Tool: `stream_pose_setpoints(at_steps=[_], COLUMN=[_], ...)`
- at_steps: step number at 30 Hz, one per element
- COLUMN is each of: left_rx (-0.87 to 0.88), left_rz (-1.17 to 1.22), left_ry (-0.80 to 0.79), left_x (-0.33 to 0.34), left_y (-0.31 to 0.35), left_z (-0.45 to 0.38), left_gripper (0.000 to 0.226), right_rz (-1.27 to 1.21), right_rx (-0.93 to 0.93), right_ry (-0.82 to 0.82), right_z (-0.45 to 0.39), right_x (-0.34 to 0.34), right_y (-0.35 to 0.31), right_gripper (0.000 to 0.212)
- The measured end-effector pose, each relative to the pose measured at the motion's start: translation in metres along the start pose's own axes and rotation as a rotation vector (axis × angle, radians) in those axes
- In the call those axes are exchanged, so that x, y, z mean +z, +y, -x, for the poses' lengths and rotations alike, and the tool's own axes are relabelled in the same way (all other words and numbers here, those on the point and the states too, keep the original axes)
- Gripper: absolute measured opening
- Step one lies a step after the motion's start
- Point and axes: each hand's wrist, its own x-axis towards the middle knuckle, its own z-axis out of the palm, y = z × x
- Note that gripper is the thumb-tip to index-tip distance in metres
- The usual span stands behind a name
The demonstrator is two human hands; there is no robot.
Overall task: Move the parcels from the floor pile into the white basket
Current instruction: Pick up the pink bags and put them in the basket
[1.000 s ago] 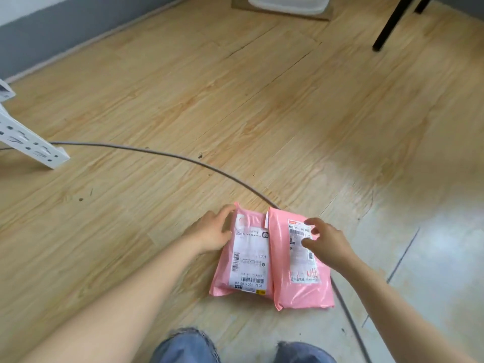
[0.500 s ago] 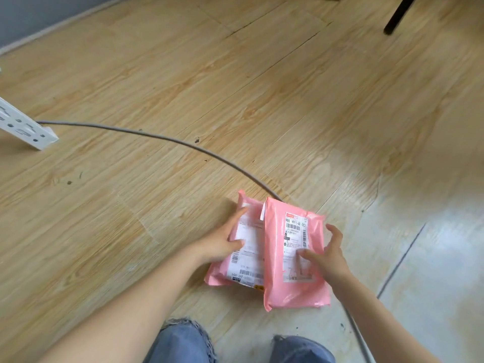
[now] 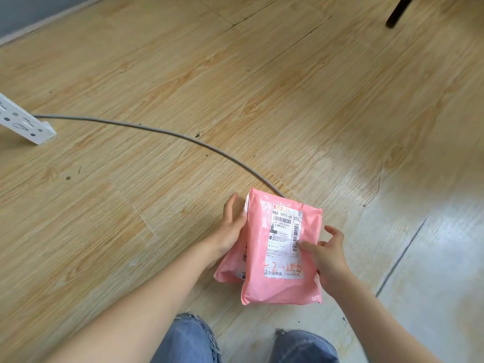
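Observation:
Two pink parcels with white shipping labels are stacked low in the head view. The upper pink parcel [image 3: 281, 284] covers most of the lower pink parcel [image 3: 228, 268], which peeks out at the left. My left hand [image 3: 231, 227] grips the stack's left edge, fingers against the lower parcel. On the other side, my right hand [image 3: 328, 255] holds the upper parcel's right edge, thumb pressed on its label. The white basket is out of view.
A grey cable [image 3: 157, 132] curves over the wooden floor from a white power strip [image 3: 25, 123] at the left and runs under the parcels. A black furniture leg [image 3: 398, 11] stands at top right. My knees in blue jeans [image 3: 188, 339] are at the bottom.
The two parcels lay side by side; the right one has been slid over the left one, and both hands have closed on the stack. The camera tilted down, so the basket left view.

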Motion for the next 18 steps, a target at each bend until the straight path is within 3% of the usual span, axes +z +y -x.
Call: stream_pose_setpoints(at_steps=[2,5,8,10,14,18], left_rx=[0.002,0.098,0.216,0.187,0.050,0.012], left_rz=[0.061,-0.153,-0.420,-0.535,-0.485,-0.385], left_ry=[-0.036,-0.036,0.003,0.001,-0.075,-0.171], left_x=[-0.001,0.002,0.004,0.004,0.002,-0.003], left_y=[0.001,-0.003,-0.008,-0.009,-0.009,-0.002], left_z=[0.003,0.007,0.004,0.002,0.003,0.006], left_gripper=[0.081,0.092,0.088,0.073,0.052,0.055], right_rz=[-0.045,-0.034,0.005,0.076,0.047,-0.080], right_rx=[0.020,-0.032,-0.134,-0.229,-0.203,-0.107], right_ry=[-0.013,-0.035,-0.070,-0.119,-0.357,-0.470], right_z=[0.002,0.005,0.009,0.013,0.017,0.022], right_x=[0.004,0.009,0.012,0.013,0.014,0.015], right_y=[0.002,0.004,0.006,0.008,0.010,0.007], right_gripper=[0.075,0.081,0.084,0.081,0.069,0.060])
